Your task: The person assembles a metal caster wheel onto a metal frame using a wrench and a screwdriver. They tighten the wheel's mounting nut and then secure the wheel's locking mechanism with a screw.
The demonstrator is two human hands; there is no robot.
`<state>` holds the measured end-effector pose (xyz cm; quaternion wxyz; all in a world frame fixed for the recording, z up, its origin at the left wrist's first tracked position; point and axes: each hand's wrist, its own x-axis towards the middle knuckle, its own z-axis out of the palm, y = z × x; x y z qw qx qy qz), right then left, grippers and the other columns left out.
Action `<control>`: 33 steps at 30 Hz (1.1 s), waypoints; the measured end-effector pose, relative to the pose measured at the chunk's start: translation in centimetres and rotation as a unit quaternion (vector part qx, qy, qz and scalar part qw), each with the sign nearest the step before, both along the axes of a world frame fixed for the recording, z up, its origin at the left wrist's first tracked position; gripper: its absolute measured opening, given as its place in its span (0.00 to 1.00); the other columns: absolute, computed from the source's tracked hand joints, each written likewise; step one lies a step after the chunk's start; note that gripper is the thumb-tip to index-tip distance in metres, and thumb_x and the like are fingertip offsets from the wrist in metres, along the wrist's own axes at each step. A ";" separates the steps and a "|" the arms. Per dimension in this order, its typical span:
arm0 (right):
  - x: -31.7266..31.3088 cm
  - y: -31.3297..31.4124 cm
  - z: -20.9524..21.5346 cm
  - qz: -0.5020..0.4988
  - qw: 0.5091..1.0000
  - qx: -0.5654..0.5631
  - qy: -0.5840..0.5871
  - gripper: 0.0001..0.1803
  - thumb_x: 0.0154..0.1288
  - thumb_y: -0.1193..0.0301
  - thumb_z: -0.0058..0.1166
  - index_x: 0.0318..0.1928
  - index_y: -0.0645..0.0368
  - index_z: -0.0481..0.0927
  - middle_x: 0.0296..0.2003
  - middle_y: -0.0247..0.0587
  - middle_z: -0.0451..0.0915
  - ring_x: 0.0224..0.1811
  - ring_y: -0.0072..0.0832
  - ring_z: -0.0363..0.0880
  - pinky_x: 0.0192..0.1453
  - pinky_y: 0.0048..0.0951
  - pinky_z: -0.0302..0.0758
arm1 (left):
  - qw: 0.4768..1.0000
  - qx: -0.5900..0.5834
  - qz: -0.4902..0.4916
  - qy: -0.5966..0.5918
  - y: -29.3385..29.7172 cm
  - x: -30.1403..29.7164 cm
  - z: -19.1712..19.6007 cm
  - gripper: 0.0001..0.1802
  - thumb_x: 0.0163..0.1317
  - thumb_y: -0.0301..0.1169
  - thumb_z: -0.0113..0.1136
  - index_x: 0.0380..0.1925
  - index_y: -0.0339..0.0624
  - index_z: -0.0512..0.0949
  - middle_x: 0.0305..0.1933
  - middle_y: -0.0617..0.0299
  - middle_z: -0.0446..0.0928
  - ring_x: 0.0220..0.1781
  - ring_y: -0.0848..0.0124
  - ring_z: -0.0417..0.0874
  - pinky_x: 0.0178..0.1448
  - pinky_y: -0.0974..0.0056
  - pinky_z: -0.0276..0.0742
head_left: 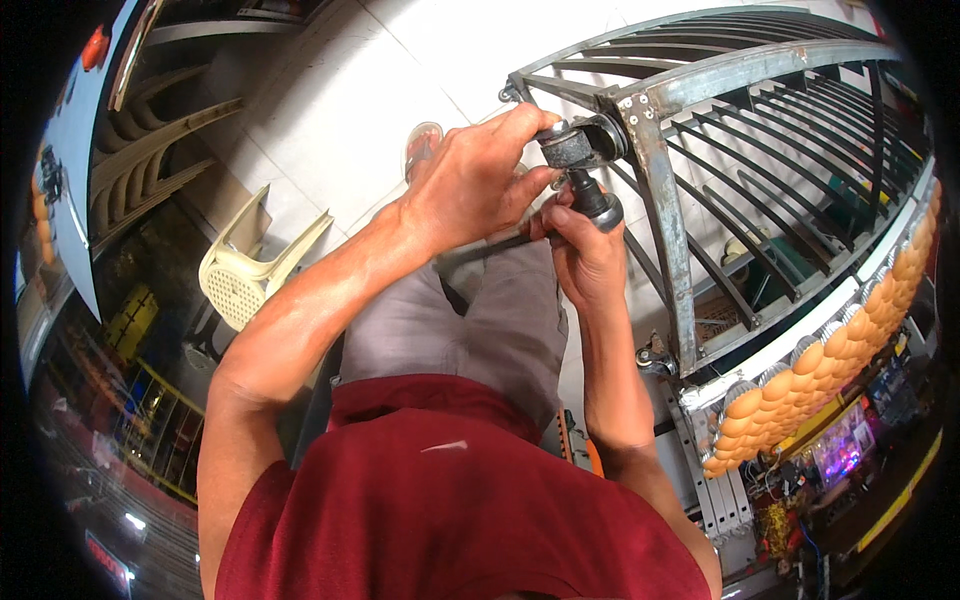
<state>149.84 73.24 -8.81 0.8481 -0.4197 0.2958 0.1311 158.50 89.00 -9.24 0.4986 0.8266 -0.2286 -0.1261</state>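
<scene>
A dark caster wheel [568, 150] in a metal fork sits at the corner of a grey metal rack [658, 200] on the right. My left hand [475, 175] grips the wheel from its left side, fingertips on the top and thumb below. Just under it, my right hand [588, 250] is closed round a ratchet wrench [600, 208]. The dark socket of the wrench points up at the underside of the caster. Whether the socket touches a nut there is hidden.
Long dark bars run across the rack. Several trays of brown eggs [800, 375] stand along its right side. A cream plastic stool [240, 275] lies tipped on the white tiled floor [330, 90] at left, near stacked cream plastic chairs [150, 165]. Another caster [655, 360] shows lower on the rack.
</scene>
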 end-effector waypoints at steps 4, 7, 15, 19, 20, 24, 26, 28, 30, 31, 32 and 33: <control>-0.6 -0.5 -2.6 0.002 0.994 -0.088 -0.071 0.12 0.55 0.81 0.66 0.36 0.63 0.74 0.32 0.42 0.81 0.31 0.28 0.83 0.36 0.28 0.81 | 0.999 0.015 -0.010 0.040 0.1 0.1 0.5 0.21 0.58 0.26 0.68 0.50 0.38 0.73 0.40 0.49 0.81 0.40 0.49 0.86 0.38 0.53 0.80; -0.7 0.1 -2.5 0.000 0.957 -0.280 -0.080 0.16 0.52 0.81 0.70 0.36 0.62 0.75 0.29 0.37 0.81 0.29 0.21 0.80 0.36 0.24 0.79 | 1.000 0.001 -0.008 0.025 0.1 -0.1 0.5 0.20 0.59 0.27 0.68 0.50 0.37 0.72 0.38 0.49 0.82 0.36 0.51 0.86 0.36 0.53 0.80; -0.8 -1.0 -1.6 0.032 0.989 -0.138 -0.028 0.15 0.52 0.76 0.69 0.39 0.59 0.76 0.25 0.33 0.78 0.26 0.18 0.75 0.34 0.23 0.75 | 0.996 -0.038 -0.009 0.086 0.1 -0.1 0.3 0.24 0.61 0.30 0.71 0.55 0.38 0.74 0.26 0.62 0.71 0.22 0.74 0.68 0.26 0.67 0.67; -0.7 -0.2 -0.5 -0.042 0.925 0.377 -0.009 0.15 0.62 0.64 0.61 0.44 0.55 0.73 0.19 0.27 0.67 0.18 0.19 0.63 0.27 0.25 0.66 | 0.989 -0.034 -0.001 0.144 -0.1 0.2 0.6 0.22 0.63 0.32 0.70 0.55 0.40 0.75 0.25 0.64 0.69 0.22 0.78 0.65 0.26 0.69 0.64; -0.8 0.1 -0.5 -0.061 0.909 0.412 -0.003 0.15 0.62 0.64 0.61 0.44 0.55 0.73 0.19 0.26 0.66 0.18 0.18 0.62 0.26 0.24 0.65 | 0.987 -0.022 -0.001 0.157 -0.2 0.3 0.9 0.22 0.63 0.32 0.70 0.55 0.40 0.75 0.25 0.65 0.70 0.22 0.78 0.65 0.26 0.70 0.64; -0.9 0.9 -0.4 -0.063 0.993 0.101 0.014 0.12 0.57 0.75 0.60 0.41 0.60 0.74 0.22 0.29 0.70 0.19 0.19 0.67 0.24 0.25 0.66 | 0.985 -0.024 0.029 0.170 -0.8 -0.2 1.1 0.19 0.65 0.33 0.69 0.51 0.40 0.75 0.23 0.65 0.70 0.22 0.79 0.65 0.26 0.70 0.62; -0.5 0.6 -1.5 -0.044 0.996 -0.053 -0.049 0.14 0.52 0.80 0.63 0.40 0.62 0.75 0.24 0.29 0.74 0.22 0.20 0.73 0.26 0.24 0.72 | 0.990 -0.015 0.032 0.139 -1.0 -0.2 1.3 0.17 0.66 0.34 0.67 0.49 0.39 0.74 0.22 0.61 0.73 0.22 0.74 0.72 0.26 0.67 0.67; -0.6 -0.1 -1.8 0.022 0.950 -0.297 -0.099 0.15 0.51 0.81 0.65 0.39 0.63 0.75 0.26 0.31 0.77 0.24 0.21 0.76 0.30 0.25 0.76 | 0.996 0.029 0.005 0.090 -1.1 0.5 2.3 0.16 0.68 0.36 0.64 0.46 0.37 0.72 0.22 0.53 0.81 0.23 0.62 0.86 0.26 0.60 0.76; -0.3 -0.5 -1.9 0.042 0.882 -0.441 -0.162 0.17 0.50 0.80 0.68 0.39 0.63 0.75 0.28 0.31 0.79 0.27 0.19 0.78 0.33 0.23 0.77 | 0.988 0.055 -0.023 0.144 -1.1 1.5 3.7 0.16 0.68 0.37 0.64 0.45 0.37 0.73 0.20 0.54 0.78 0.21 0.65 0.82 0.26 0.62 0.72; 0.1 -0.9 -2.0 0.046 0.842 -0.501 -0.197 0.17 0.50 0.80 0.68 0.40 0.62 0.76 0.27 0.30 0.79 0.27 0.17 0.77 0.32 0.23 0.77 | 0.982 0.067 -0.036 0.171 -1.1 2.1 4.4 0.16 0.69 0.38 0.64 0.45 0.37 0.74 0.20 0.55 0.76 0.20 0.67 0.79 0.26 0.63 0.70; 0.1 -1.0 -2.1 0.053 0.798 -0.555 -0.229 0.16 0.51 0.80 0.68 0.40 0.62 0.76 0.27 0.29 0.79 0.27 0.16 0.77 0.32 0.22 0.76 | 0.975 0.105 -0.061 0.186 -1.1 2.7 5.1 0.17 0.69 0.39 0.63 0.45 0.37 0.74 0.20 0.54 0.77 0.21 0.64 0.81 0.27 0.61 0.72; 0.2 -1.2 -2.6 0.037 0.824 -0.519 -0.227 0.16 0.52 0.79 0.70 0.40 0.59 0.76 0.27 0.28 0.79 0.27 0.14 0.77 0.31 0.21 0.75 | 0.967 0.143 -0.085 0.195 -1.5 3.8 5.7 0.17 0.69 0.40 0.62 0.45 0.36 0.74 0.20 0.53 0.77 0.22 0.61 0.83 0.27 0.60 0.73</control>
